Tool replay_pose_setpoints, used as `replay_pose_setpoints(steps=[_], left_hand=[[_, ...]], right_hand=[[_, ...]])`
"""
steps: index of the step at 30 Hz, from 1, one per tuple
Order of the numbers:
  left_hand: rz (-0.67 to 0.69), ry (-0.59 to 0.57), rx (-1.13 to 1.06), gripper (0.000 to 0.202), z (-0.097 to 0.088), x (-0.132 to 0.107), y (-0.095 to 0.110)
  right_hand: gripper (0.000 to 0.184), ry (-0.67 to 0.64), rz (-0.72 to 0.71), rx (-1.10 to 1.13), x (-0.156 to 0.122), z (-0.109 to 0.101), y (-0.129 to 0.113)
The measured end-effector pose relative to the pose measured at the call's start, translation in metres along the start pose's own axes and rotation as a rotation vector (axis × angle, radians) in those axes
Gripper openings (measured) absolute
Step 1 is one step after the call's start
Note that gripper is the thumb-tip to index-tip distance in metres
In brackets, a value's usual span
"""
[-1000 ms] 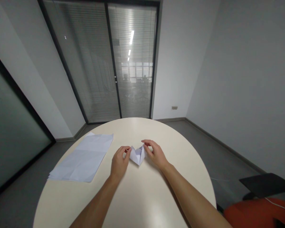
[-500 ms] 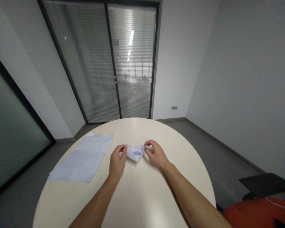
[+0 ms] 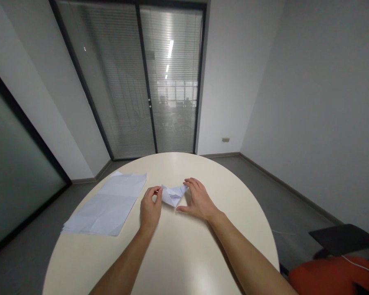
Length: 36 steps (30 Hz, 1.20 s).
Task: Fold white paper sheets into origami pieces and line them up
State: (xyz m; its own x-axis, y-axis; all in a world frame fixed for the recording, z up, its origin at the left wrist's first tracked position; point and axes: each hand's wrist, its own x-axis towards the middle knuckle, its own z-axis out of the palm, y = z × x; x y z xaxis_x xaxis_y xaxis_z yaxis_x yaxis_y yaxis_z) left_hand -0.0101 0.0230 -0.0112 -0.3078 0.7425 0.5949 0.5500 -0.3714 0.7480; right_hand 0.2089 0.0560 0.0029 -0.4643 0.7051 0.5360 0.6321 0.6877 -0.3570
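Observation:
A small folded piece of white paper (image 3: 173,196), with creased flaps and raised corners, is between my hands over the round table. My left hand (image 3: 150,207) pinches its left corner between thumb and fingertips. On the other side, my right hand (image 3: 198,199) is open, its thumb spread well away from the fingers. The right fingertips are at the paper's upper right corner, and the thumb lies near its lower point. Whether the right fingertips touch the paper I cannot tell.
On the left part of the cream round table (image 3: 178,254) lies a stack of creased white sheets (image 3: 110,205). A red chair (image 3: 322,276) with a black armrest (image 3: 344,238) stands at the lower right. Beyond the table is a glass partition with blinds (image 3: 172,123).
My right hand has let go of the paper's right corner and spread its thumb and fingers apart. The paper and my left hand have shifted slightly left.

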Motion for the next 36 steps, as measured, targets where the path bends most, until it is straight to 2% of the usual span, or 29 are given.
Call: replay_pose_setpoints(steps=[4,7,14,22,31,36], left_hand=[[0.016,-0.011,-0.011,0.020,0.000,0.000,0.003],[0.039,-0.015,-0.016,0.020,0.000,-0.001,0.005],[0.037,-0.037,-0.034,0.021,0.001,-0.001,0.004],[-0.041,-0.034,-0.102,0.022,0.005,-0.002,-0.003],[-0.104,-0.107,-0.216,0.021,0.007,-0.006,-0.004],[-0.100,-0.126,-0.224,0.033,0.006,-0.008,0.001]], right_hand=[[0.112,-0.052,0.057,-0.064,-0.003,0.006,0.003],[0.111,-0.075,0.086,-0.098,-0.004,0.008,0.002],[0.088,-0.087,0.084,-0.086,-0.002,0.002,0.002],[0.053,-0.029,0.116,0.067,0.001,0.003,0.005],[0.030,0.019,0.161,0.151,0.004,0.000,0.005],[0.033,0.011,0.129,0.171,0.004,-0.001,0.005]])
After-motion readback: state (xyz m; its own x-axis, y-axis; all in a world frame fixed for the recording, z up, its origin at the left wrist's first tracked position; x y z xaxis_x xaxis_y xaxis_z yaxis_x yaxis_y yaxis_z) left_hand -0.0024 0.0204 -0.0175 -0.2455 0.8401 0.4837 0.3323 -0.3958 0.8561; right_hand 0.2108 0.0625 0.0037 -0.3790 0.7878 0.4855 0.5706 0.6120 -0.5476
